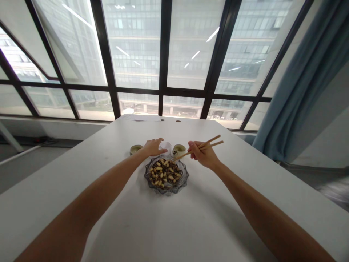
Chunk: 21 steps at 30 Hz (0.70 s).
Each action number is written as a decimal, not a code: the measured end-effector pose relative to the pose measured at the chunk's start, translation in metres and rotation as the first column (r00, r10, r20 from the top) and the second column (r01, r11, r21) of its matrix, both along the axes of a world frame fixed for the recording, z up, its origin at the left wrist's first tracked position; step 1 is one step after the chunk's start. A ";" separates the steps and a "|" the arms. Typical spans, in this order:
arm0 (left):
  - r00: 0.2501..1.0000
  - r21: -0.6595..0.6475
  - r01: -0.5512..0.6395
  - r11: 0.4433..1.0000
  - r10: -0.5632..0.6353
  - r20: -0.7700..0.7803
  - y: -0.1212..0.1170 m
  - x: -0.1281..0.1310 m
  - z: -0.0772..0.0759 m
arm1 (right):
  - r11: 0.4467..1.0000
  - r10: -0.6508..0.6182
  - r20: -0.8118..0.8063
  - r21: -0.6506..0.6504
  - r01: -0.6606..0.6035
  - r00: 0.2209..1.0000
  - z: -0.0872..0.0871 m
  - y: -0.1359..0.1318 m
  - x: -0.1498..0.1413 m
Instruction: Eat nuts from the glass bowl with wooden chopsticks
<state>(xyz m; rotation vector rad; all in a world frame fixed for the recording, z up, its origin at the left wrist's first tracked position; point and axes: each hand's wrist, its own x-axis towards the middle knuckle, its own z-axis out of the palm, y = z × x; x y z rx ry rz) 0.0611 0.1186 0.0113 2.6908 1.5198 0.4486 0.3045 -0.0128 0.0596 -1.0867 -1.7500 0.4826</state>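
My left hand (153,147) is curved round the left side of a small white cup (167,147), thumb in front and fingers behind; it partly hides the cup. A pair of wooden chopsticks (211,142) is gripped in my right hand (203,154). Their tips point left and down, at the back rim of a clear scalloped glass bowl (180,186). In this bowl lie pale peanuts (160,174) mixed with dark seeds or shells. Between the white cup and my right hand stands a small greenish cup (179,150) with dark lettering.
Another greenish cup (135,149) stands left of my left hand. The white table (122,225) reaches back towards large dark-framed windows (163,80). Papers (143,118) lie at its far edge. A blue curtain (297,87) hangs at the right.
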 end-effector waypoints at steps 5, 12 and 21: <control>0.998 -0.012 0.063 0.998 -0.063 0.006 0.001 -0.011 -0.004 | 0.993 0.112 0.127 -0.041 -0.107 0.986 -0.003 0.000 -0.003; 0.974 0.034 0.222 0.974 -0.223 0.032 0.004 -0.023 -0.001 | 0.985 0.108 0.143 -0.148 -0.087 0.984 0.004 -0.004 0.005; 0.972 0.330 0.157 0.931 -0.205 0.116 -0.049 -0.065 -0.003 | 0.968 0.091 -0.014 -0.234 -0.092 0.996 0.015 -0.010 0.003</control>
